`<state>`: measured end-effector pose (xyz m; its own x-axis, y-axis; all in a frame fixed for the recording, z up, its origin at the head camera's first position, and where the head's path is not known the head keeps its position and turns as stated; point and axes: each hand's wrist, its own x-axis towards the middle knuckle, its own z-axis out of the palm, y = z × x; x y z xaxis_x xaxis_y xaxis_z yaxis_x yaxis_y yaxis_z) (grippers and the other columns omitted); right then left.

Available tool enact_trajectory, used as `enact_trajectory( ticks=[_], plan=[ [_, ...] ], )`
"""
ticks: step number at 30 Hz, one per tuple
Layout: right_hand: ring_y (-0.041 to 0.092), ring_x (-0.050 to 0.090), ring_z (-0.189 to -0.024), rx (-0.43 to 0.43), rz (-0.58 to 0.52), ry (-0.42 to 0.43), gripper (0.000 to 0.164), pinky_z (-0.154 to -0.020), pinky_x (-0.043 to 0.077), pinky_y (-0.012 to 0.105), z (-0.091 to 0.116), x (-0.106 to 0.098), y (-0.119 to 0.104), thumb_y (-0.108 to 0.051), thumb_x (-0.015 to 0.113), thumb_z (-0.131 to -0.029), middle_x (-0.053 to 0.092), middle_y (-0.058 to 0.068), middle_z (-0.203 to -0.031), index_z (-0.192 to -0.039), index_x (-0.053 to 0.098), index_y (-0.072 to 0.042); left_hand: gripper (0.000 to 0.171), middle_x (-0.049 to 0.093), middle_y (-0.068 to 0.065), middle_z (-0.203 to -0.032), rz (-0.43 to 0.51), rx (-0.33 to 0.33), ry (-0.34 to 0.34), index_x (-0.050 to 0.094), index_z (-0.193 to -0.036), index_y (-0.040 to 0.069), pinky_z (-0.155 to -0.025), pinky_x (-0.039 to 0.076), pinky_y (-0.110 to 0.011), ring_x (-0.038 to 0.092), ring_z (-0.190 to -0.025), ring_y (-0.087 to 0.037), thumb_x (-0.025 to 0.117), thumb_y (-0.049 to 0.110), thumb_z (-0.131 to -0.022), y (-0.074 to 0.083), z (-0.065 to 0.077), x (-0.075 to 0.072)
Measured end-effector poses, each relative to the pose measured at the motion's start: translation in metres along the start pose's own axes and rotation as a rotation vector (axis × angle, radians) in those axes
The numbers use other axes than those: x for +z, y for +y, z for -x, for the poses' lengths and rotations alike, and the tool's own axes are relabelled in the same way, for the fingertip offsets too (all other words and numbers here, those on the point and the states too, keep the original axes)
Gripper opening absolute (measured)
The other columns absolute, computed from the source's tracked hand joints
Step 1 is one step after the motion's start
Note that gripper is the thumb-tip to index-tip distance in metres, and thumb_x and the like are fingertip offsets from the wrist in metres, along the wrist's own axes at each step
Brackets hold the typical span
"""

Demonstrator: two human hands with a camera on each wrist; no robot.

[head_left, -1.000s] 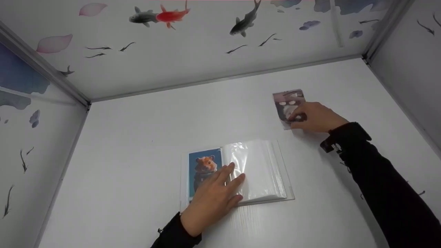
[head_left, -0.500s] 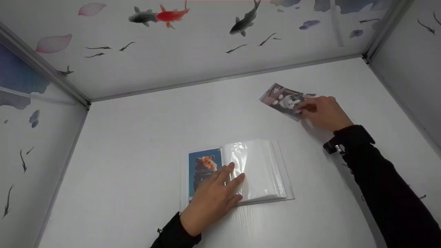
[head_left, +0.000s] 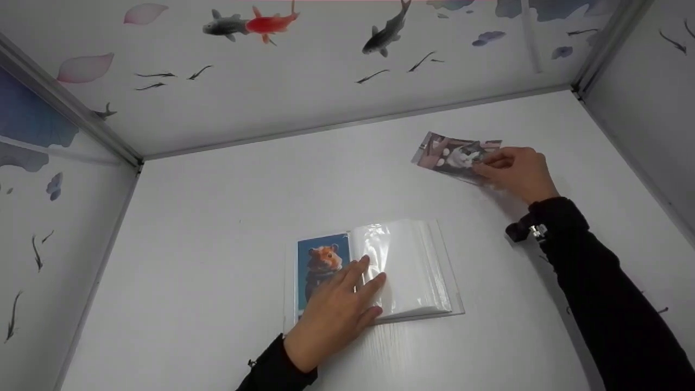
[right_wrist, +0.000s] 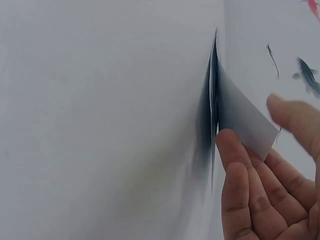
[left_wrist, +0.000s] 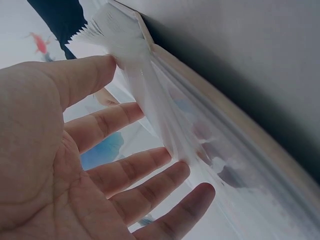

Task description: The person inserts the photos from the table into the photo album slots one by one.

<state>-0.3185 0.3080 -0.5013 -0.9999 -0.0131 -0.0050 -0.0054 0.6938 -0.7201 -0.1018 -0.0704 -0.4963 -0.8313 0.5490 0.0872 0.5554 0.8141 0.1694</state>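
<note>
- Head view: white walls [head_left: 304,98] printed with fish, pink petals and blue-violet patches stand left, far and right around a smooth white tabletop [head_left: 217,217], with a grey metal strip [head_left: 353,125] along the far edge.
- On the far wall are a red fish [head_left: 271,24] and, right of it, a dark grey fish [head_left: 386,37].
- At the near middle of the tabletop lies an unfolded photo album with a clear plastic cover [head_left: 456,298]. Its left side shows a blue picture of an orange-and-white hamster [head_left: 324,258]; its right side is a stack of glossy, whitish plastic sleeves [head_left: 410,269].
- Across the album rests the left hand [head_left: 334,317], coming from a black sleeve [head_left: 279,369] at the near edge; its fingers are straight and spread, partly covering the hamster and reaching onto the sleeves.
- Far and right of the album, well apart from it, the right hand [head_left: 521,171] holds the right part of a rectangular photo card with a grey-and-white cat [head_left: 453,157], its fingers curled at the card.
- Left wrist view: the left palm faces the camera, fingers apart, several tips at the translucent sleeves, which fan out at one end.
- Right wrist view: the card appears almost edge-on, a pale corner bent towards the curled fingers of the right hand; the thumb [right_wrist: 295,115] shows apart from it. Whether the card touches the tabletop cannot be told.
</note>
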Motion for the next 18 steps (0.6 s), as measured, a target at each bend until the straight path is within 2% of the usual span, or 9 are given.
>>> enact_trajectory(
  ticks=[3, 9, 18],
  plan=[
    [0.008, 0.065, -0.077, -0.006, -0.015, 0.024, 0.048, -0.066, 0.046, 0.021, -0.0011, 0.0000, 0.0020, -0.054, 0.075, -0.084, 0.075, 0.009, -0.100, -0.109, 0.071, -0.013, 0.052, 0.046, -0.012, -0.154, -0.002, 0.005, 0.004, 0.055, -0.144, 0.023, -0.095, 0.056, -0.048, 0.054, -0.135, -0.029, 0.064, 0.044, -0.097, -0.0002, 0.0001, -0.0001],
    [0.002, 0.063, -0.074, 0.001, -0.041, 0.018, 0.055, -0.063, 0.046, 0.020, -0.0020, -0.0028, 0.0012, -0.050, 0.077, -0.084, 0.071, 0.017, -0.108, -0.119, 0.061, -0.010, 0.053, 0.046, -0.013, -0.154, -0.013, 0.010, 0.004, 0.055, -0.144, 0.022, -0.094, 0.056, -0.048, 0.054, -0.135, -0.029, 0.063, 0.044, -0.097, -0.0002, -0.0001, -0.0007],
    [0.009, 0.071, -0.077, 0.039, -0.123, 0.034, 0.058, -0.064, 0.048, 0.020, -0.0044, -0.0059, 0.0036, -0.046, 0.081, -0.082, 0.071, -0.004, -0.091, -0.122, 0.053, -0.016, 0.052, 0.046, -0.012, -0.154, -0.010, 0.004, 0.003, 0.055, -0.144, 0.023, -0.094, 0.056, -0.048, 0.054, -0.135, -0.030, 0.065, 0.043, -0.096, -0.0002, 0.0007, -0.0008]
  ],
)
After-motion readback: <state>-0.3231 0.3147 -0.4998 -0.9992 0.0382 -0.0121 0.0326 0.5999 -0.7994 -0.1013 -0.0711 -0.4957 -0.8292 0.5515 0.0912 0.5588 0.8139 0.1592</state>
